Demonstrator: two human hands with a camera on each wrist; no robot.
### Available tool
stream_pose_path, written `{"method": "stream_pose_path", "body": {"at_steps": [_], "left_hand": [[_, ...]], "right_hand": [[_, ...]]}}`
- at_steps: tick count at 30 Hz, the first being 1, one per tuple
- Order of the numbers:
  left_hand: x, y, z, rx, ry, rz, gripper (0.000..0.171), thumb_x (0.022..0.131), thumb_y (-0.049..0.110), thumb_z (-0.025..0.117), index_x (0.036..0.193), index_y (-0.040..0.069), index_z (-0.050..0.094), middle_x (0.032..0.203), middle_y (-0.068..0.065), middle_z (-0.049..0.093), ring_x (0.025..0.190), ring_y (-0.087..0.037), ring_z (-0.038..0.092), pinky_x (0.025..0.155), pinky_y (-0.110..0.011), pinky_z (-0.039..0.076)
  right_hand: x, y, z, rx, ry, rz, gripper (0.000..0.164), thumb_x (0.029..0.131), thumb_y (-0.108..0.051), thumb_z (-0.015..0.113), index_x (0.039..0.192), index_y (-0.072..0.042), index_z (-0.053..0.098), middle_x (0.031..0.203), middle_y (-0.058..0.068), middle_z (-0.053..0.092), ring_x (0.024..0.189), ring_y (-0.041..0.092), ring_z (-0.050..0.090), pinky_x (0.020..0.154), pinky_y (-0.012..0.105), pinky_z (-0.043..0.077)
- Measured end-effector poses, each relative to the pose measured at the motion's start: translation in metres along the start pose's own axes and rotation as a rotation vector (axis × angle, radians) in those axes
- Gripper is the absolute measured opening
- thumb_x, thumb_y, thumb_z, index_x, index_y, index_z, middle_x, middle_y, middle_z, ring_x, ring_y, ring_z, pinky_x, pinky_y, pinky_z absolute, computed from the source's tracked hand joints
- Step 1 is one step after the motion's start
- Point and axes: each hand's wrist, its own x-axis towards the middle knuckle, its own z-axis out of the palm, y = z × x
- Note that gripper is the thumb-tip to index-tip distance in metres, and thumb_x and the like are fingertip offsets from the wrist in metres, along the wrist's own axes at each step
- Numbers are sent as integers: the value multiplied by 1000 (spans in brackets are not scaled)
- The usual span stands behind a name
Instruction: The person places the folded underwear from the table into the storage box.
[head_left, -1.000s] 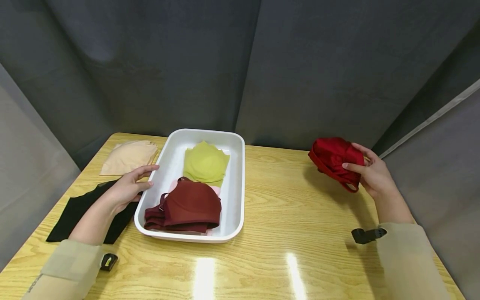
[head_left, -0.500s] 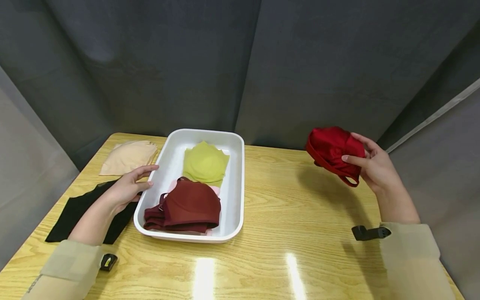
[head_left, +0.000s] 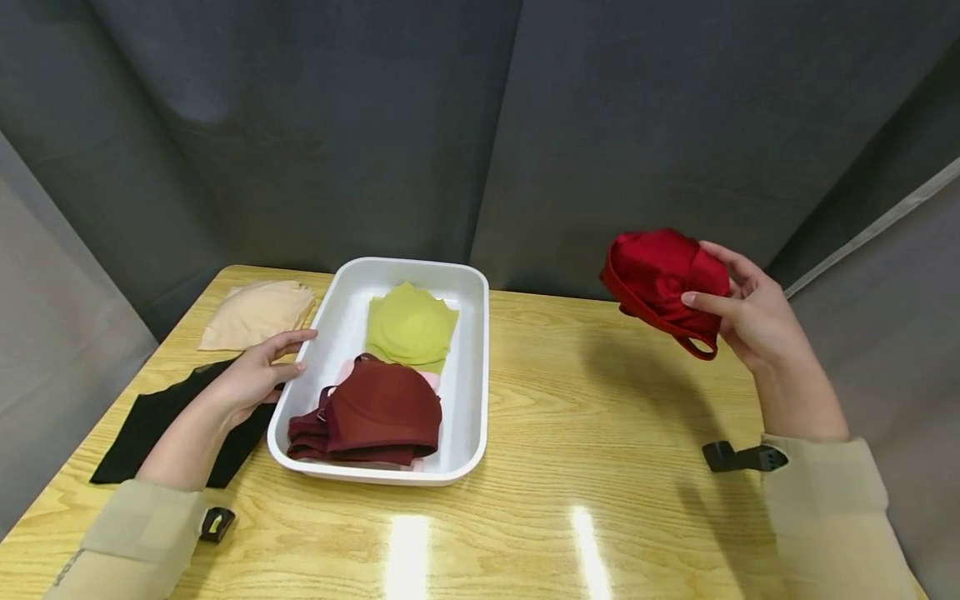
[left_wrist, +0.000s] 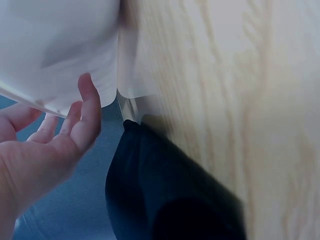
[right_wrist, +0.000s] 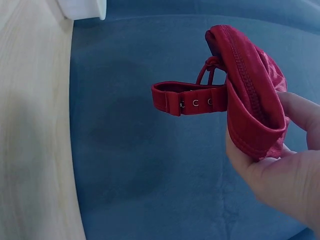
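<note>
In the head view my right hand [head_left: 761, 312] pinches a folded red bra [head_left: 667, 279], thumb on the near side, above the table's back right. A loop of strap hangs below it; the right wrist view shows its hook-and-eye band [right_wrist: 192, 101]. My left hand [head_left: 258, 375] touches the left rim of a white plastic tray [head_left: 480, 375] with loosely bent fingers. Inside the tray, a yellow-green bra [head_left: 411, 325] lies at the back and a dark red bra [head_left: 390, 408] in front. Something pale pink, mostly hidden, lies beneath them.
A beige bra [head_left: 258, 317] lies left of the tray on the wooden table [head_left: 570, 433]. A black garment [head_left: 161, 425] lies partly under my left forearm. Grey curtains [head_left: 360, 133] stand behind the table and along both sides.
My right hand has raised the red bra and brought it slightly left. The left hand and the tray stay nearly where they were.
</note>
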Motion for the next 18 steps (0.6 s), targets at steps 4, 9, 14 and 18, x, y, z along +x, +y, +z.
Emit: {"method": "stream_pose_path", "body": {"at_steps": [4,9,14,18], "left_hand": [[0,0,0,-3,-2,2,54,100,10,44,150,12,23,147,-22,25,114,-34,47,77,-37,52],[1,0,0,-8,-6,5,55,100,9,44,150,12,23,148,-23,24,115,-35,47,78,-38,52],[0,1,0,-7,-5,3,54,100,9,44,150,11,23,147,-23,25,114,-34,47,78,-37,52],[1,0,1,-10,-4,4,54,100,10,44,150,11,23,146,-23,26,113,-33,48,78,-37,52]], "right_hand": [[-2,-7,7,6,-12,-14,67,83,8,65,140,-18,43,124,1,52,99,14,56,72,25,54],[-3,-14,16,32,-42,-40,67,83,10,63,140,-17,43,123,2,55,99,15,57,72,26,54],[-2,-16,29,69,-57,-58,66,82,13,62,139,-16,43,122,3,56,98,16,58,72,27,55],[0,-17,37,97,-79,-85,66,82,15,61,139,-14,44,121,5,56,98,17,59,72,28,55]]}}
